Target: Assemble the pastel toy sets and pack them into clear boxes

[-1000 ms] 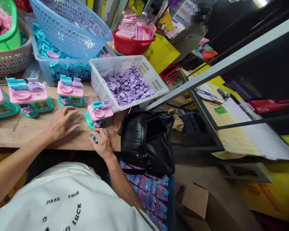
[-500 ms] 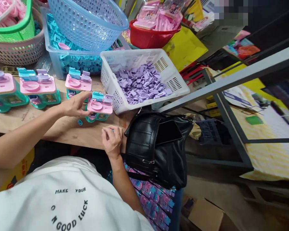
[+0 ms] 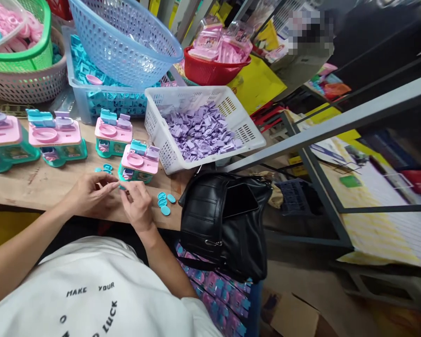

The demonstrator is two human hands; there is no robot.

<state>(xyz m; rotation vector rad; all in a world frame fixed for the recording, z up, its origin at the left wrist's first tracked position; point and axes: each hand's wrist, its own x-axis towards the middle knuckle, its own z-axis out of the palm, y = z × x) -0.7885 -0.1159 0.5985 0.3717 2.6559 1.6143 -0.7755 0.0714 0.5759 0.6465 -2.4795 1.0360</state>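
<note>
My left hand (image 3: 93, 191) and my right hand (image 3: 137, 202) meet at the fingertips above the wooden table's front part. Both are closed in a pinch; a speck of teal shows by the fingertips, but what they hold is too small to make out. Just behind them stands a pink and teal toy kitchen unit (image 3: 140, 161) with a blue and a purple piece on top. Several teal oval discs (image 3: 164, 209) lie right of my right hand. More small teal oval pieces (image 3: 107, 167) lie behind my left hand.
Similar toy units (image 3: 57, 135) stand along the table to the left. Behind are a white basket (image 3: 171, 159) of purple parts, a teal-filled crate (image 3: 80, 100) and a blue basket (image 3: 126, 51). A black bag (image 3: 203, 215) sits at the table's right end.
My left hand has left the toy unit and come forward to my right hand, which has moved left. Teal discs now lie on the table at both sides.
</note>
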